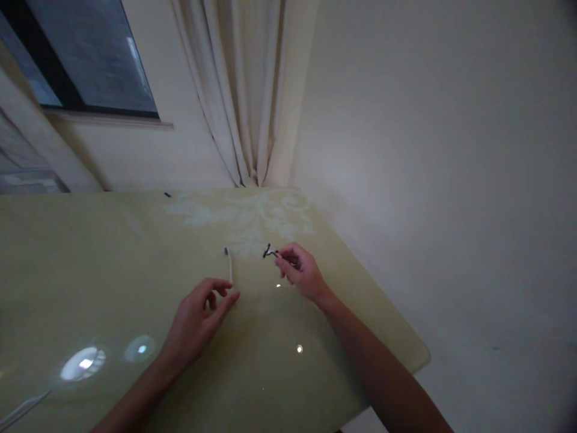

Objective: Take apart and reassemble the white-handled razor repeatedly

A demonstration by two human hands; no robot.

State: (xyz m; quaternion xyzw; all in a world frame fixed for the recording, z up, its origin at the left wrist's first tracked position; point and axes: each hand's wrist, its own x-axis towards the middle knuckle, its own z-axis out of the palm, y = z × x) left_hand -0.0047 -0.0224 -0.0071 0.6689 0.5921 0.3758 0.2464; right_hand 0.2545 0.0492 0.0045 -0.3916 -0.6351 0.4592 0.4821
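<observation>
A razor (271,252) with a dark head is held between the thumb and fingers of my right hand (301,270), its head pointing left above the table. To the left, a white toothbrush (231,268) with a dark bristle end stretches away from me. The thumb and index finger of my left hand (202,310) are at its near end, with that end hidden between them. The two objects are apart, the razor to the right of the toothbrush.
The glossy pale green table (252,373) has its right edge beside my right forearm. A small dark object (167,195) lies near the far edge. A white cable (24,409) is at the lower left. Curtains (243,90) hang behind the table.
</observation>
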